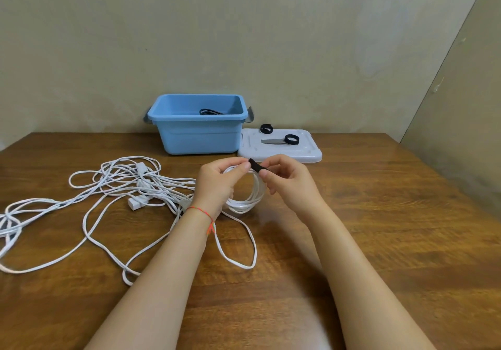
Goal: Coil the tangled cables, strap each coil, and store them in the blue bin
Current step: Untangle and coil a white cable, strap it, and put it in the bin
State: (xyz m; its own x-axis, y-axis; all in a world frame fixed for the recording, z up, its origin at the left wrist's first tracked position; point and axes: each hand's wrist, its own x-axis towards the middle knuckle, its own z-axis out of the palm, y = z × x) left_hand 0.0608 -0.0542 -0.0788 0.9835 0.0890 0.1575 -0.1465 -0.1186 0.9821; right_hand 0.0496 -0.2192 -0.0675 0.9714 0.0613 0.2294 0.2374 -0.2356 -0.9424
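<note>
Risk: black fabric strap (257, 165), pinched by your left hand (217, 184) and right hand (284, 180), slips (loose wrap), white cable coil (250, 196) springs open.

We had one view only, head-mounted and wide-angle, so nothing was shared with a second camera. It looked forward and down across the wooden table (379, 241) toward the back wall (244, 24), with a side wall (474, 105) closing the right edge. Both forearms entered from the bottom edge and met near frame centre, where the left hand (217, 184) and right hand (287, 181) sat close to the lens. The blue bin (198, 135) and the white lid (306, 154) stood farther off, against the back wall, just above centre. The tangled cables (113, 187) spread to the left edge. Straight lines bowed toward the edges, and the table's near part looked blurred.
</note>
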